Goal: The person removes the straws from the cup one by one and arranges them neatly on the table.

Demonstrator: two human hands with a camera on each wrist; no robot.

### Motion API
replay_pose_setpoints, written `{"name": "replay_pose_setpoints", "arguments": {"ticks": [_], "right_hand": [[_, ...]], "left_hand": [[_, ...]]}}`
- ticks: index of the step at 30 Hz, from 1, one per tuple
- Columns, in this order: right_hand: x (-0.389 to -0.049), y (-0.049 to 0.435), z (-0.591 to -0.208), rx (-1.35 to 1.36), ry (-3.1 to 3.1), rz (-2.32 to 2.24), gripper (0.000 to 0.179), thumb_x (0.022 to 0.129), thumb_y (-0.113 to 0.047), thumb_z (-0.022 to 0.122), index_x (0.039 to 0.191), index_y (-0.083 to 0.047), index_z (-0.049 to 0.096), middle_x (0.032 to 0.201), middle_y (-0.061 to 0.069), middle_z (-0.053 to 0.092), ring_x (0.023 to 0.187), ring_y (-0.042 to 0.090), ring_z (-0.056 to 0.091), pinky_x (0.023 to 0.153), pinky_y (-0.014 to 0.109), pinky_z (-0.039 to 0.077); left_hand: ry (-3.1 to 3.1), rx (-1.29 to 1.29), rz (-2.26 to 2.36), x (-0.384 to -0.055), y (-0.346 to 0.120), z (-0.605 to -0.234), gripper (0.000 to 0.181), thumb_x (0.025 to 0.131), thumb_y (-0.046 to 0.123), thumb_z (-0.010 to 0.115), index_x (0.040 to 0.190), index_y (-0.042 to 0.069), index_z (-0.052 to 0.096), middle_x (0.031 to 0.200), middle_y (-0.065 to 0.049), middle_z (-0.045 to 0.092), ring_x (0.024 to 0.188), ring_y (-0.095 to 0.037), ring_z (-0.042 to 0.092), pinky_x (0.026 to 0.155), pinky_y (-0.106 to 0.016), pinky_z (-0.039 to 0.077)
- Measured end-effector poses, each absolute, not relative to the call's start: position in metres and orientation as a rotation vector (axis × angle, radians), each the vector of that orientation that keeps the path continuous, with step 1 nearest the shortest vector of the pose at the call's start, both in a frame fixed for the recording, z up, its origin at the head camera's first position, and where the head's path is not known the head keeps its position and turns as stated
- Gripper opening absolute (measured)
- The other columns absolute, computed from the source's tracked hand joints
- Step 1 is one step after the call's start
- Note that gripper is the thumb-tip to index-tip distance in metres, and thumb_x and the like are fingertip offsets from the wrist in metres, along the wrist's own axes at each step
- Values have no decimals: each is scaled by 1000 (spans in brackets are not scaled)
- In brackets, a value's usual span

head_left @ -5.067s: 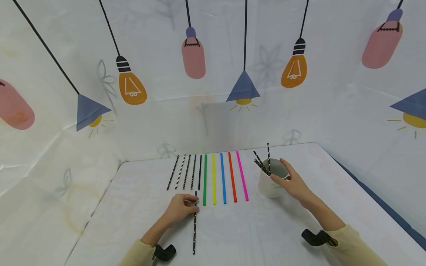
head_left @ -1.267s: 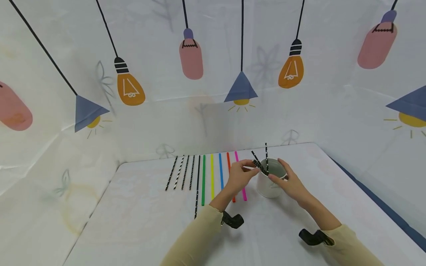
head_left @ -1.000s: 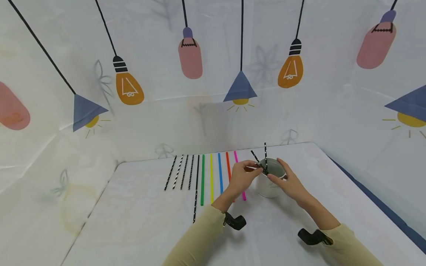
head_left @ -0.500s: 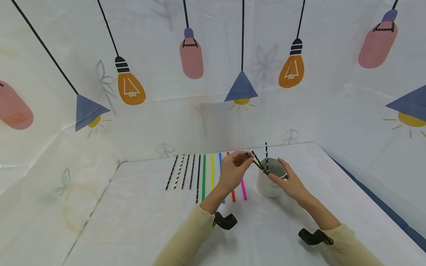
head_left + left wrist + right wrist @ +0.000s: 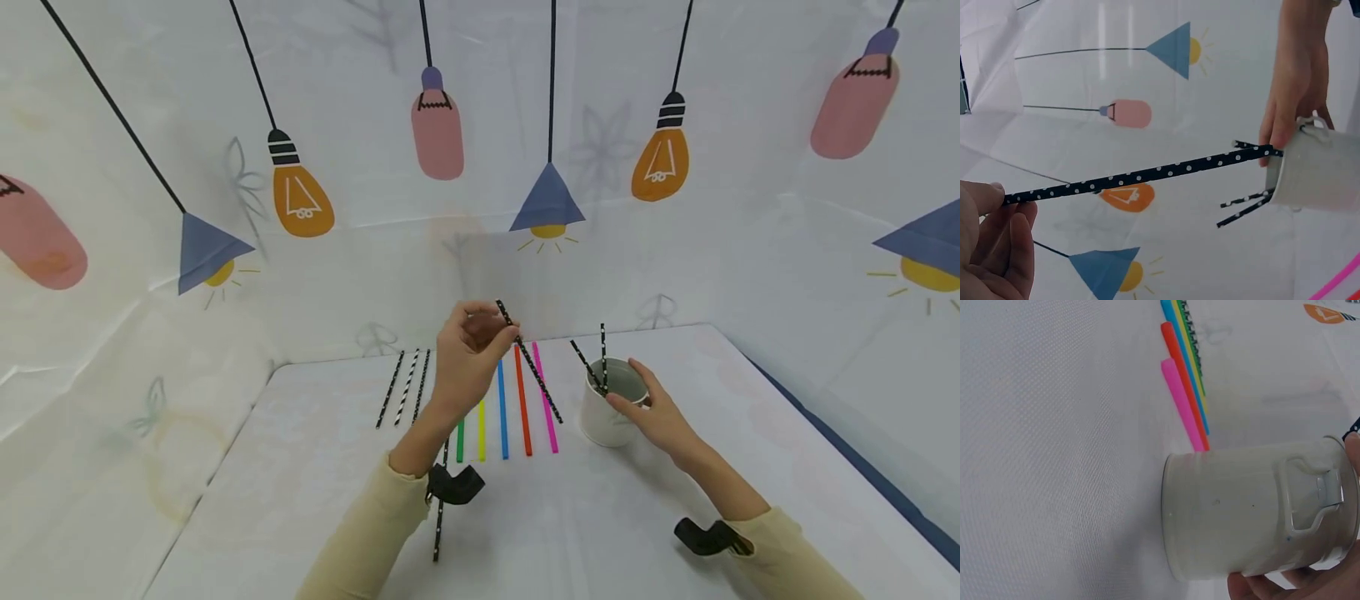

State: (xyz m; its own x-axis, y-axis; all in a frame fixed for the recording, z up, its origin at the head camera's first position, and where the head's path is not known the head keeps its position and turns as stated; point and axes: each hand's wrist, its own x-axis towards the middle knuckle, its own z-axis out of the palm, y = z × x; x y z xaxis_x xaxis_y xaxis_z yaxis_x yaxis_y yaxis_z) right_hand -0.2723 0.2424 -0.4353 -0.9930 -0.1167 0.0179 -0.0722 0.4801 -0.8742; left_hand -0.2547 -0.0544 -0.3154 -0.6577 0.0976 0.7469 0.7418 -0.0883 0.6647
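Note:
My left hand (image 5: 467,362) pinches a black paper straw with white dots (image 5: 542,379) between thumb and fingers, raised above the row of straws and slanting down to the right. In the left wrist view this dotted straw (image 5: 1147,175) stretches from the fingertips toward the cup. My right hand (image 5: 663,423) holds the rim and side of a white metal cup (image 5: 606,423), which stands upright on the table. Black patterned straws (image 5: 587,363) lean out over its left rim. The right wrist view shows the cup's wire-like handle (image 5: 1300,526) near my fingers.
Beneath the left arm runs a row of straws: black patterned ones (image 5: 407,387) at left, then green, yellow, blue (image 5: 503,417), red (image 5: 523,408) and pink (image 5: 551,421). Another dotted straw (image 5: 438,529) lies nearer the front. A printed white sheet (image 5: 480,258) hangs behind.
My left hand went from the near straw to the cup, took a dotted straw out, and moved it up and left. The right hand stays on the cup.

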Motion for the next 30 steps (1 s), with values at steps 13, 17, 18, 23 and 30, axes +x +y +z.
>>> {"name": "replay_pose_setpoints", "arguments": {"ticks": [13,17,18,23,30], "right_hand": [[-272,243,-437,-172,2678,-1556,92,93,-52,60,157,-20,3,154,25,17,128,48,31,93,59,40],[-270,243,-435,-181,2681,-1555,91,93,-51,59,157,-19,3,154,25,18,128,48,32,92,59,41],[-270,243,-435,-183,2678,-1557,91,93,-50,59,157,-19,3,153,25,18,128,48,32,92,59,41],[-269,243,-435,-191,2671,-1560,90,94,-49,60,157,-17,3,153,25,18,128,49,31,92,59,41],[-271,243,-435,-196,2667,-1572,91,94,-50,59,157,-18,2,154,26,15,130,52,28,94,63,38]], "left_hand": [[-1997,-813,-1576,-245,-121,-327,9,89,-4,67,98,-3,66,90,-14,69,79,-22,66,68,-23,53],[-2134,-671,-1555,-231,-133,-330,8,88,-5,68,96,-5,68,87,-13,69,72,-23,64,63,-21,51],[-2168,-636,-1559,-227,-135,-331,8,88,-4,68,96,-5,69,87,-14,69,69,-22,62,60,-21,50],[-2308,-553,-1549,-218,-147,-342,9,89,-4,67,97,-6,70,85,-16,68,56,-11,50,50,-22,43],[-2447,-549,-1503,-221,-166,-368,8,89,-1,67,96,-4,70,85,-16,69,63,-14,59,55,-22,47]]}}
